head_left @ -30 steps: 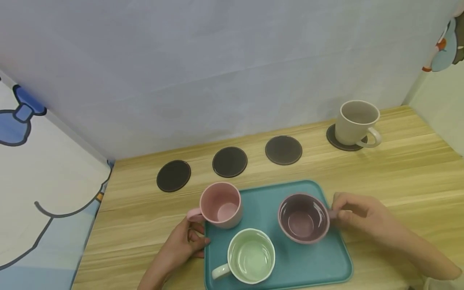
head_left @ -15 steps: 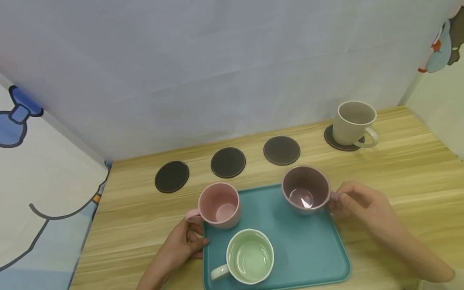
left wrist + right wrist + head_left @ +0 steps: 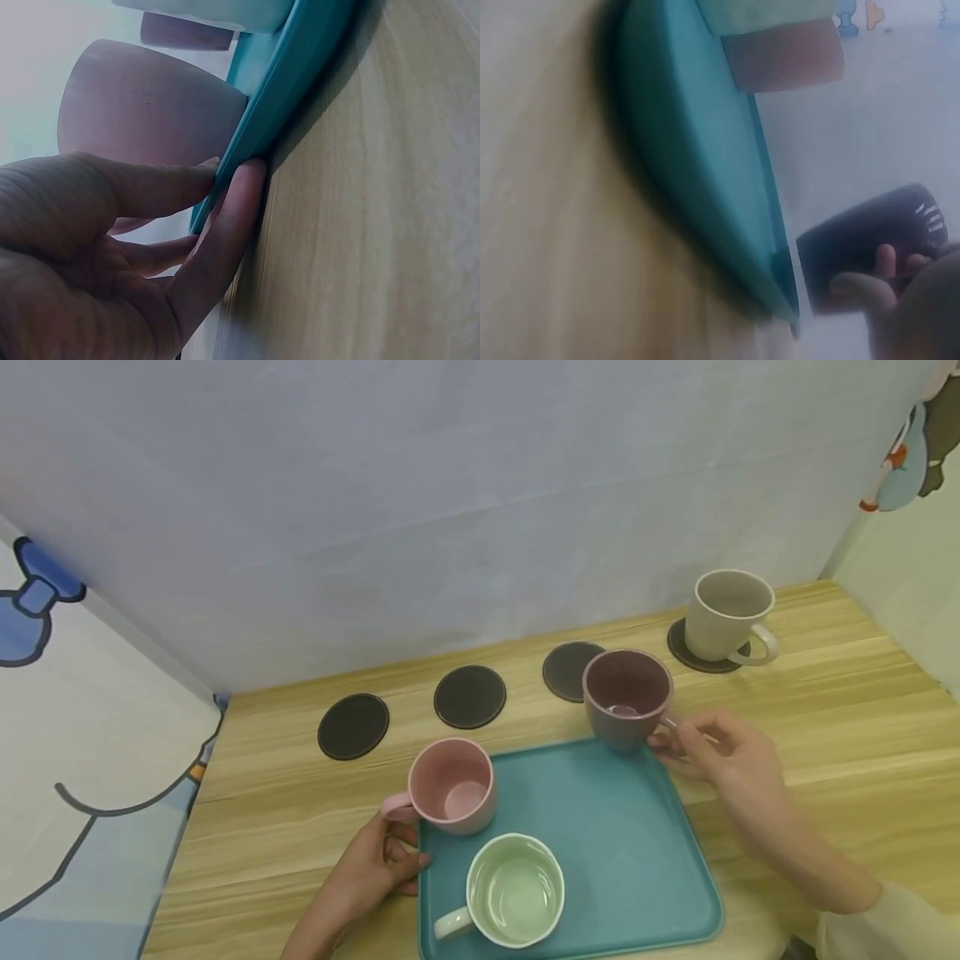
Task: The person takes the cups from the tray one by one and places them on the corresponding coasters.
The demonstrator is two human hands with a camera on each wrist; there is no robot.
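My right hand (image 3: 723, 752) grips the handle of a dark purple mug (image 3: 627, 693). That mug is lifted over the far right corner of the teal tray (image 3: 615, 852), and it partly covers the third coaster (image 3: 566, 670) in the head view. With thumb above and a finger beneath, my left hand (image 3: 378, 864) pinches the tray's left rim, as the left wrist view (image 3: 172, 247) confirms. Beside its fingers a pink mug (image 3: 452, 785) stands on the tray, handle pointing left. Nearer to me on the tray is a pale green mug (image 3: 516, 891), its handle also to the left.
Two dark round coasters, a left one (image 3: 353, 727) and a middle one (image 3: 470, 697), lie on the wooden table (image 3: 262, 827). At the far right a beige mug (image 3: 729, 614) stands on another coaster (image 3: 678, 647). A pale cloth wall (image 3: 450, 527) rises behind the table.
My right hand has carried the purple mug up from the tray and away from me, toward the third coaster. My left hand stays at the tray's rim.
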